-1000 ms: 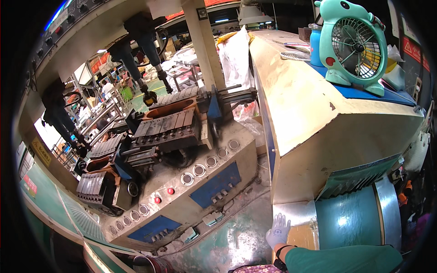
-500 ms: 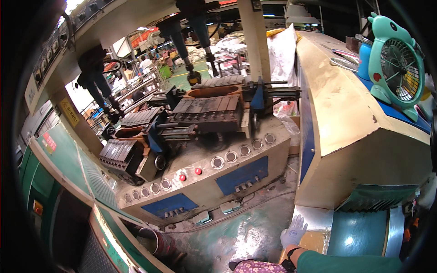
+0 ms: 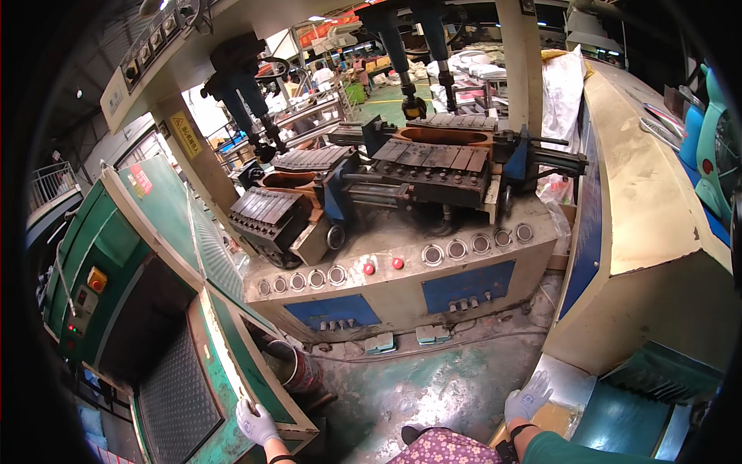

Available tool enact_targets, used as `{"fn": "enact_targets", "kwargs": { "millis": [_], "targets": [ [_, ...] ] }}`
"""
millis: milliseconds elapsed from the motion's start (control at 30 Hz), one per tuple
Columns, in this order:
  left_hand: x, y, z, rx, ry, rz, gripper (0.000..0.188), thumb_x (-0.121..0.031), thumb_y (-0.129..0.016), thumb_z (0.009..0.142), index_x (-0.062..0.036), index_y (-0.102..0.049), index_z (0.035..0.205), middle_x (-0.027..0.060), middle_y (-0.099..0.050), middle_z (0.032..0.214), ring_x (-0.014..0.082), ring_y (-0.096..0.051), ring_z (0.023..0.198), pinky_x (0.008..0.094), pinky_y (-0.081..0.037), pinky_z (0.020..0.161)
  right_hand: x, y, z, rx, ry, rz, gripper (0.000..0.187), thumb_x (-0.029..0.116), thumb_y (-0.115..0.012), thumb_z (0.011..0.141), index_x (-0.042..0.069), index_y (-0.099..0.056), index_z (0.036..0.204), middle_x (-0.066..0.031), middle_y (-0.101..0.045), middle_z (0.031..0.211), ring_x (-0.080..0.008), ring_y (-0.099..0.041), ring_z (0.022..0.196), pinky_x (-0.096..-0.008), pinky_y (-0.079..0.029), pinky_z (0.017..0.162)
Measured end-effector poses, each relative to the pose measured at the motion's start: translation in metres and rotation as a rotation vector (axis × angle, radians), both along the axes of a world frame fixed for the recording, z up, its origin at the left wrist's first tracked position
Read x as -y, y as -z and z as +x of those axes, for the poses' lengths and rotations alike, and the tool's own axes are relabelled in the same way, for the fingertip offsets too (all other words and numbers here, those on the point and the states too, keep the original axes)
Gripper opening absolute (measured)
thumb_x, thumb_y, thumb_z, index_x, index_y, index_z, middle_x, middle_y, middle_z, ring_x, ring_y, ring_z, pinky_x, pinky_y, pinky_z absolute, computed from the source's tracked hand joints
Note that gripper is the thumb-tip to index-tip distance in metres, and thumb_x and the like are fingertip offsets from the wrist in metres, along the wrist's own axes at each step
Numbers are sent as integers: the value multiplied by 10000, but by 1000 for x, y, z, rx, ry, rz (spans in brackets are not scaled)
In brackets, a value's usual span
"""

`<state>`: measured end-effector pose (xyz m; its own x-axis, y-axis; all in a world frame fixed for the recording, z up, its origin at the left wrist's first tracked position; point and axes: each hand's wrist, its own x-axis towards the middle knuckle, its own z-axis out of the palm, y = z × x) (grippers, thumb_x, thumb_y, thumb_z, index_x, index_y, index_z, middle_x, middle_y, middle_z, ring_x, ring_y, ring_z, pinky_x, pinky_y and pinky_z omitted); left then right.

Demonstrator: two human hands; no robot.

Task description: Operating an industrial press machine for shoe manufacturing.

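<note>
My left hand (image 3: 257, 424), in a pale glove, rests on the edge of a green machine frame (image 3: 224, 359), with its fingers laid on the rim and holding nothing. On the right, my right hand (image 3: 529, 398) lies flat in a matching glove, fingers stretched. It touches the silvery metal plate (image 3: 568, 380) beside a blue-green conveyor belt (image 3: 622, 424). Between my arms shows a purple flowered cloth (image 3: 444, 448). Ahead stands a beige machine (image 3: 394, 286) with two clamp stations; brown moulds (image 3: 444, 136) sit in them.
Red buttons (image 3: 369, 269) and round gauges line the machine's front. A bucket (image 3: 297, 367) stands on the floor by the green frame. At the right is a large beige housing (image 3: 649, 209) with a green fan (image 3: 715, 147) on top. A cable crosses the floor.
The view has swung left, so the scene shifts to the right. My left hand, barely in view before at the bottom edge, now shows on the green frame. My right hand stays on the plate.
</note>
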<state>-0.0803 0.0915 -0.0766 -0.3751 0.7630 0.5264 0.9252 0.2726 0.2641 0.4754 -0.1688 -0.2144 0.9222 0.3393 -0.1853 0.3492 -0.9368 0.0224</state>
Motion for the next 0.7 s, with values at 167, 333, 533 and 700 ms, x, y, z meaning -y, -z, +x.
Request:
{"fn": "enact_targets", "kwargs": {
  "millis": [167,333,533,700],
  "targets": [
    [3,-5,3,26,-20,-22,376,-160,-650,860,-12,-667,1206,161,-641,1355,341,-567,1293,438,-410,1131,3,1,2,-4,21,49,875,339,-525,914,16,-177,1649,-145,-119,1744,-314,-76,1617,-534,-38,1291],
    [0,-3,3,38,-9,-28,375,-166,-652,856,-21,-671,1201,157,-643,1352,332,-568,1294,437,-408,1133,4,14,5,24,11,28,891,340,-546,907,23,-174,1652,-135,-120,1743,-306,-85,1615,-533,-42,1288],
    [1,-7,5,53,-11,-45,366,-178,-661,851,-35,-675,1187,143,-647,1349,324,-573,1284,435,-414,1124,0,-4,0,-3,22,6,883,346,-534,916,25,-172,1654,-132,-126,1742,-300,-106,1612,-524,-54,1292],
    [3,-7,5,34,2,0,345,-173,-657,848,-38,-675,1165,146,-655,1315,326,-580,1263,436,-422,1109,0,-2,0,-5,35,87,912,317,-580,881,12,-185,1644,-160,-130,1734,-312,-109,1609,-516,-68,1289]
  ]
}}
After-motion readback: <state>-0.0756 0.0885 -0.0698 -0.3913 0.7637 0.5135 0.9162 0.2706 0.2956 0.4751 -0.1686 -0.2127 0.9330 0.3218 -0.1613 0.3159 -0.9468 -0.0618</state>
